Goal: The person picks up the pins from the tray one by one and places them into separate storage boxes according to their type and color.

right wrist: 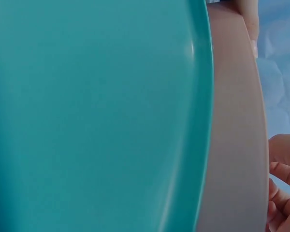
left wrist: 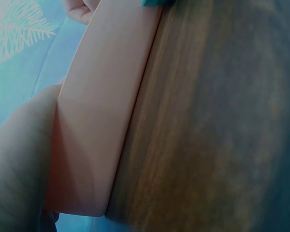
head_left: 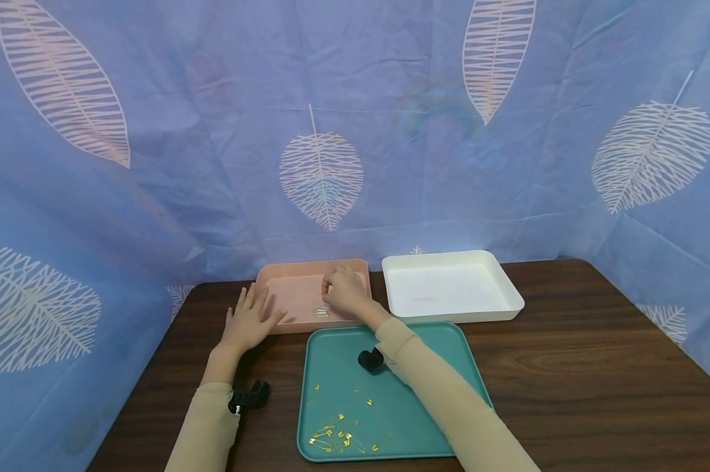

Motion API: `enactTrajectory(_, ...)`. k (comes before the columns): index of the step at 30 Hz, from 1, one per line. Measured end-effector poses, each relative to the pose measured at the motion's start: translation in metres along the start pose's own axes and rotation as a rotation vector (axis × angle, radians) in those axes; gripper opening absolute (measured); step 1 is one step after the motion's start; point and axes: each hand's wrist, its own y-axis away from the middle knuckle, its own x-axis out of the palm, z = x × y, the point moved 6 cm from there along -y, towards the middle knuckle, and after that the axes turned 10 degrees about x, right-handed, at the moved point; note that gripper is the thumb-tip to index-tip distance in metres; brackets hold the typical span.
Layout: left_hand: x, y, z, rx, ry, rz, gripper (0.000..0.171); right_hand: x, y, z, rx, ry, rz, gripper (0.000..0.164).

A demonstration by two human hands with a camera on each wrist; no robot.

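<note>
The likeliest trouble is at the centre of the frame, where the right hand (head_left: 344, 288) hangs over the pink tray (head_left: 290, 288) with its fingers curled together: a loose pinch on something so thin could let it slip or scatter the pale pins (head_left: 321, 312) lying just below. The black wrist camera (head_left: 371, 360) under the right sleeve (head_left: 443, 387) could also snag the near rim or brush the teal tray (head_left: 331, 367) if the arm sinks, and a hard push from the left hand (head_left: 245, 326) might tip or slide the pink tray. That left hand lies at the tray's left end with fingers spread, gripping nothing. Whether the right fingertips have hold of a pin cannot be told; they cover the spot. The pale pins, too small to make out well, sit in the lower middle of the pink tray, near those fingertips and slightly toward the bottom of the frame. The gold safety pins (head_left: 347, 437) lie well apart from both hands, mostly in the teal tray's lower left.
</note>
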Motion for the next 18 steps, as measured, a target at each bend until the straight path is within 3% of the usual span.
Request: enactTrajectory(18,0.003,-0.001,0.002,-0.009,0.0,0.014,0.089,-0.043,0.031,-0.014,-0.132,-0.011,-0.062,0.012)
